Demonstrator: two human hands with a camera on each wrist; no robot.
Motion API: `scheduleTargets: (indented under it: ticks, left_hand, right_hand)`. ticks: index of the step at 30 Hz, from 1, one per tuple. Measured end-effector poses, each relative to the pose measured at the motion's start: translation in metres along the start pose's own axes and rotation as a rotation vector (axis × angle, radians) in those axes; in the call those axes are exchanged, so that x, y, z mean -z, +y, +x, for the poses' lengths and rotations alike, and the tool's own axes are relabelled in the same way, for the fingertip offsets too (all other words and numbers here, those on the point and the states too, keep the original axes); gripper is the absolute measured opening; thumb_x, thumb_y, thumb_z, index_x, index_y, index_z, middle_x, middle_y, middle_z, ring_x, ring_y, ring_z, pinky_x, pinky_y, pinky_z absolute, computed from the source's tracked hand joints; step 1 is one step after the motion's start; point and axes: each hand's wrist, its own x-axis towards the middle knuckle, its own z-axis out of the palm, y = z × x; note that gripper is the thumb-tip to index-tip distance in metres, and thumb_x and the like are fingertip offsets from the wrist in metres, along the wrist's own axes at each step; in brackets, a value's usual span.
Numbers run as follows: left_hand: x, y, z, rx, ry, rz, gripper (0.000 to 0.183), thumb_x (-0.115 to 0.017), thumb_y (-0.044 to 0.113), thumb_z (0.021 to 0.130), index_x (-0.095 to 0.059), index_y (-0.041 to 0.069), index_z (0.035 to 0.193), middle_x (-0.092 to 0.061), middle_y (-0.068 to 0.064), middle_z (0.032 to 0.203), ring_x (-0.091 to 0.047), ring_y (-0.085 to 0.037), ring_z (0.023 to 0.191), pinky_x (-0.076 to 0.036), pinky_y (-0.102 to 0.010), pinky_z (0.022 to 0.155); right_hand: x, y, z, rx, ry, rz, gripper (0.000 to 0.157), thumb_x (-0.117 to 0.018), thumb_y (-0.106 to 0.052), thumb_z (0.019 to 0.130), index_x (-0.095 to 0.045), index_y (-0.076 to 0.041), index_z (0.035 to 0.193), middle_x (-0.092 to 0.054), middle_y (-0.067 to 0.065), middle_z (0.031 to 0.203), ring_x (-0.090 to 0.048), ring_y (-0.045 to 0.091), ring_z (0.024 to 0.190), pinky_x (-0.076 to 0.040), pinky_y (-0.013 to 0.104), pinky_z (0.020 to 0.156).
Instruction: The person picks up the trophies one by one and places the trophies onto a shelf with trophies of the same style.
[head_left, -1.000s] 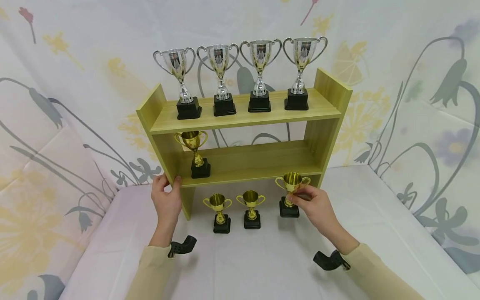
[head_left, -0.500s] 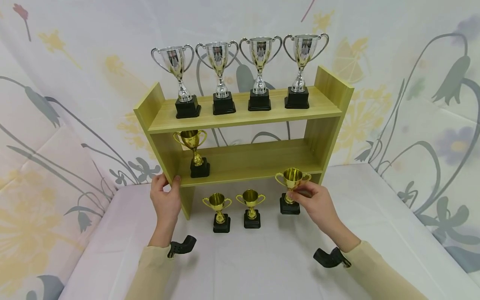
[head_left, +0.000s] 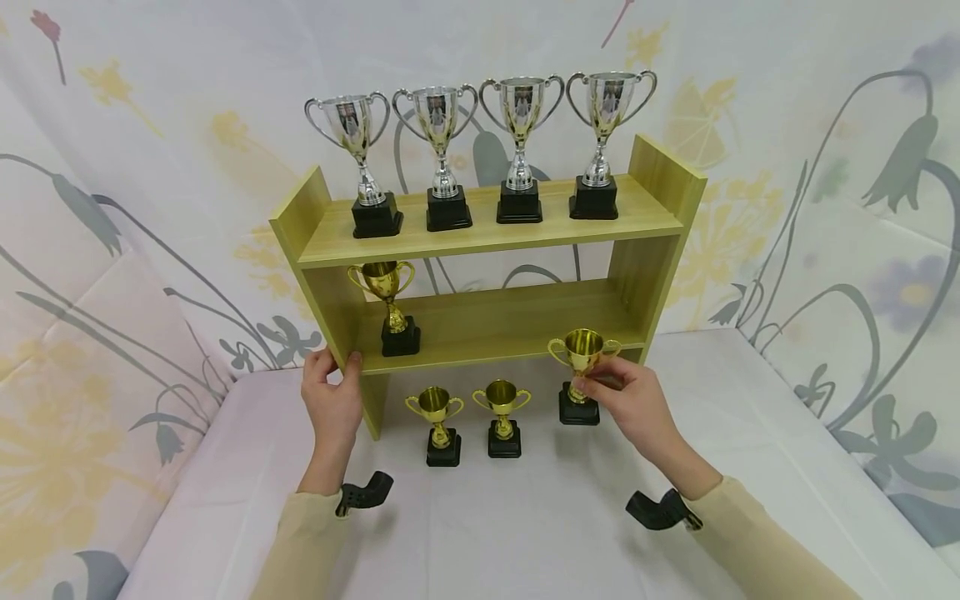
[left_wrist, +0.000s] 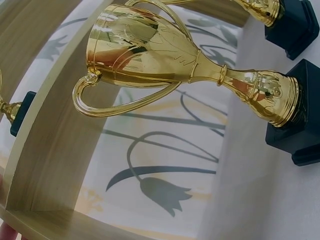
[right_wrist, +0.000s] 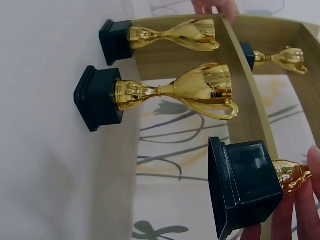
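Gold trophy (head_left: 581, 360) off the table (head_left: 480, 533), in R hand (head_left: 637, 408), near front edge of mid shelf (head_left: 502, 321), R end.
Pinched by stem, prob. so base hangs free; L hand (head_left: 335, 406) grips rack (head_left: 487, 247) at L side, likely to steady it. 2 gold cups (head_left: 504, 418) stand below, spaced apart; 1 gold cup (head_left: 395, 312) on mid shelf, L end; 4 silver cups (head_left: 521, 142) up top.

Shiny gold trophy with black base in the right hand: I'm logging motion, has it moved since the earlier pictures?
Yes, upward: in the head view, the gold trophy now sits slightly higher against the pale wooden middle board.
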Motion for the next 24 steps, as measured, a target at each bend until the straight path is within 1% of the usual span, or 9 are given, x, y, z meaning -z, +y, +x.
scheduleTargets:
  ticks: [8,15,20,24]
  left_hand:
    - [0.0,-0.001,0.001,-0.011,0.009,-0.031,0.027,-0.064,0.006,0.095,-0.07,-0.003,0.119,-0.051,-0.011,0.101,-0.051,-0.018,0.1,-0.043,-0.04,0.084]
    - [-0.001,-0.001,0.002,-0.012,0.009,-0.039,0.028,-0.063,0.007,0.095,-0.069,-0.002,0.121,-0.052,-0.01,0.102,-0.051,-0.017,0.1,-0.043,-0.04,0.084]
    - [-0.001,-0.003,0.001,-0.014,0.006,-0.044,0.027,-0.063,0.007,0.095,-0.069,-0.002,0.12,-0.051,-0.009,0.101,-0.05,-0.017,0.1,-0.043,-0.043,0.084]
    - [0.0,-0.004,0.001,-0.023,0.007,-0.048,0.027,-0.063,0.006,0.095,-0.07,-0.003,0.119,-0.051,-0.011,0.101,-0.051,-0.018,0.101,-0.042,-0.044,0.085]
  right_hand:
    - [-0.001,-0.006,0.001,0.026,-0.01,-0.01,0.024,-0.073,-0.009,0.089,-0.069,0.006,0.108,-0.07,0.017,0.102,-0.068,0.008,0.088,-0.055,0.022,0.075]
    - [-0.001,-0.013,0.006,0.056,-0.022,-0.004,0.022,-0.074,-0.009,0.089,-0.069,0.006,0.105,-0.07,0.016,0.1,-0.069,0.008,0.087,-0.055,0.022,0.076]
    - [-0.003,-0.016,0.006,0.069,-0.032,0.007,0.021,-0.074,-0.007,0.089,-0.069,0.007,0.104,-0.071,0.015,0.099,-0.069,0.008,0.086,-0.055,0.022,0.075]
    - [-0.004,-0.019,0.007,0.08,-0.03,-0.002,0.02,-0.074,-0.007,0.088,-0.07,0.006,0.103,-0.071,0.015,0.099,-0.069,0.008,0.086,-0.055,0.022,0.075]
